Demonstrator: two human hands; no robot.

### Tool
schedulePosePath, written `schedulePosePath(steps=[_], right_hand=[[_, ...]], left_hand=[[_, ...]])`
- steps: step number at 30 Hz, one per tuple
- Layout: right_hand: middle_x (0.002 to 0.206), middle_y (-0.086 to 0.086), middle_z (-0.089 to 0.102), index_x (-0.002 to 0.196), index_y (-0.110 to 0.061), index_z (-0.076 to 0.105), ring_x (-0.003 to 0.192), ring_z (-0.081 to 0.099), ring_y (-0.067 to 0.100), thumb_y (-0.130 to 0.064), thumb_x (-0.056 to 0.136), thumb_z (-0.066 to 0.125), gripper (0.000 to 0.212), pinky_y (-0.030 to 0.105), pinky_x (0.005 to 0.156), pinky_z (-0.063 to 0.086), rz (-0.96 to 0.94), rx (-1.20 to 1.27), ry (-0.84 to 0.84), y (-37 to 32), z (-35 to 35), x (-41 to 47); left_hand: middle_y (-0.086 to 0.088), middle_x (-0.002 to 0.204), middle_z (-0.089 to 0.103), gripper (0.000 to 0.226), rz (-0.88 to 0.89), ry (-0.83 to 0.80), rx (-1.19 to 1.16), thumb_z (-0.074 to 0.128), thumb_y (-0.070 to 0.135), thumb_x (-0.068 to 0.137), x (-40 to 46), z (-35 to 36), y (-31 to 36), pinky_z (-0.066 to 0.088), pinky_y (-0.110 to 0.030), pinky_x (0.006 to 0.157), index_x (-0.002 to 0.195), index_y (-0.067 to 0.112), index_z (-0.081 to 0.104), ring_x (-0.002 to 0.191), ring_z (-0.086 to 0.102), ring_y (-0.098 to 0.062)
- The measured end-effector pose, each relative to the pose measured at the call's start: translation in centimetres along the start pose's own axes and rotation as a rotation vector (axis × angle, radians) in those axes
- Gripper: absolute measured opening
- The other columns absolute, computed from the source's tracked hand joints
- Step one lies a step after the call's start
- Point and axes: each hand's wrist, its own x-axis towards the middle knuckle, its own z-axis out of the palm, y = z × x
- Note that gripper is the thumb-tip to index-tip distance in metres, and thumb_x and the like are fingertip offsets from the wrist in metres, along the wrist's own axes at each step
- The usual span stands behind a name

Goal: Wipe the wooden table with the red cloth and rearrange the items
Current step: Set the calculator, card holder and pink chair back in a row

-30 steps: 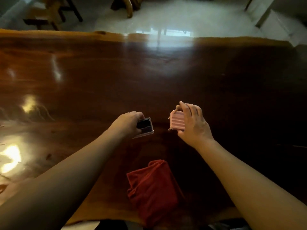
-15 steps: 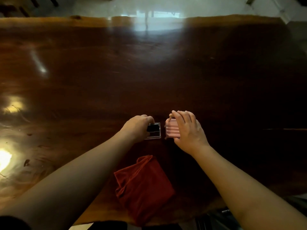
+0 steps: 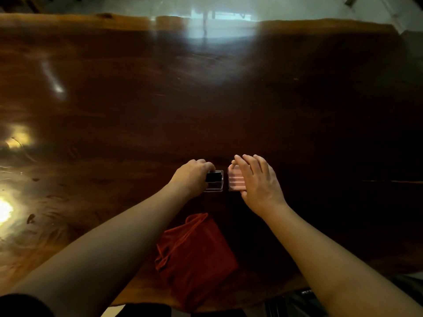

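Right hand on pink case (unlabelled)

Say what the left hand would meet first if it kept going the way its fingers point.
Probably the pink ribbed case under the right hand; the left hand points rightward, gripping the clear box.

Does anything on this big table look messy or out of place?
Only the red cloth: it lies rumpled at the near edge of the wooden table, touched by neither hand. The clear case and pink ridged box sit neatly side by side.
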Motion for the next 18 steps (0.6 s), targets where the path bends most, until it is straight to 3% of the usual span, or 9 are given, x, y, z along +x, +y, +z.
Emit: schedulePosePath(steps=[7, 12, 18], right_hand=[[0.158, 0.013, 0.028, 0.155, -0.024, 0.012, 0.147, 0.021, 0.035, -0.035, 0.067, 0.089, 0.117, 0.058, 0.115, 0.028, -0.001, 0.015, -0.014, 0.1, -0.7, -0.4], [0.157, 0.012, 0.035, 0.153, -0.02, 0.029, 0.147, 0.023, 0.034, -0.05, 0.077, 0.078, 0.095, 0.06, 0.114, 0.027, -0.011, 0.13, 0.096, -0.7, -2.3, -0.8], [0.159, 0.01, 0.033, 0.155, -0.025, 0.025, 0.148, 0.022, 0.037, -0.063, 0.079, 0.063, 0.093, 0.063, 0.114, 0.026, -0.092, 0.204, 0.13, -3.8, -4.2, -0.9]], left_hand=[[0.001, 0.142, 0.051, 0.069, -0.033, 0.017, -0.008, 0.078, 0.028, 0.085, -0.6, -0.2, -0.4, 0.049, -0.042, 0.098, 0.146, 0.029, 0.046, 0.128, 0.048, -0.022], [-0.002, 0.149, 0.047, 0.084, -0.052, 0.152, 0.008, 0.077, 0.052, 0.08, -2.6, -1.2, -1.1, 0.047, -0.042, 0.103, 0.151, 0.029, 0.037, 0.134, 0.045, -0.023], [-0.005, 0.166, 0.02, 0.108, -0.181, 0.3, 0.088, 0.065, 0.078, 0.073, -7.2, -3.3, -2.5, 0.025, -0.058, 0.118, 0.158, 0.032, 0.017, 0.154, 0.012, -0.029]])
